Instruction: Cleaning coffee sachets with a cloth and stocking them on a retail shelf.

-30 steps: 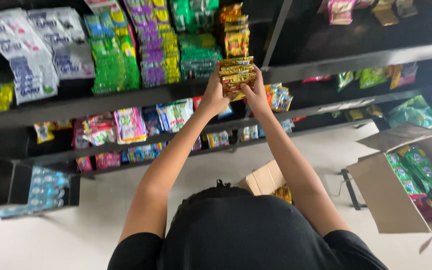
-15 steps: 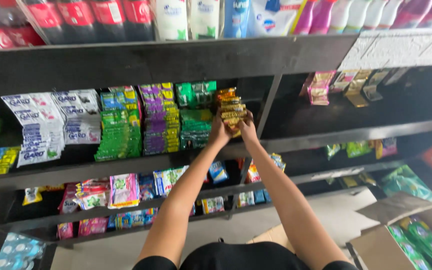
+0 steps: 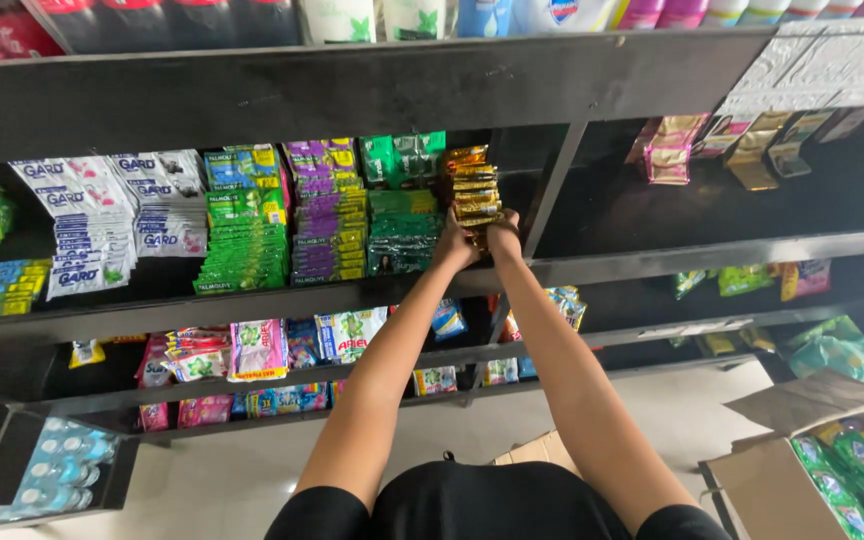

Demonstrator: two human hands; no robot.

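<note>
Gripping glossy gold sachets (image 3: pixel 473 195), both hands (image 3: pixel 479 240).

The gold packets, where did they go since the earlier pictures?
Both hands, left hand and right hand, carried the gold packets deeper onto the shelf, beside the green packets. They still hold the strip. The other packets and the cardboard box stayed put.

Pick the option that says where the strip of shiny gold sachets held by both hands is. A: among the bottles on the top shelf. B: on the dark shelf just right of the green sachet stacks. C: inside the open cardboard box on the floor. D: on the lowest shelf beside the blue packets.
B: both the left hand and right hand hold the strip of shiny gold sachets against the dark shelf, directly right of the green sachet stacks.
</note>
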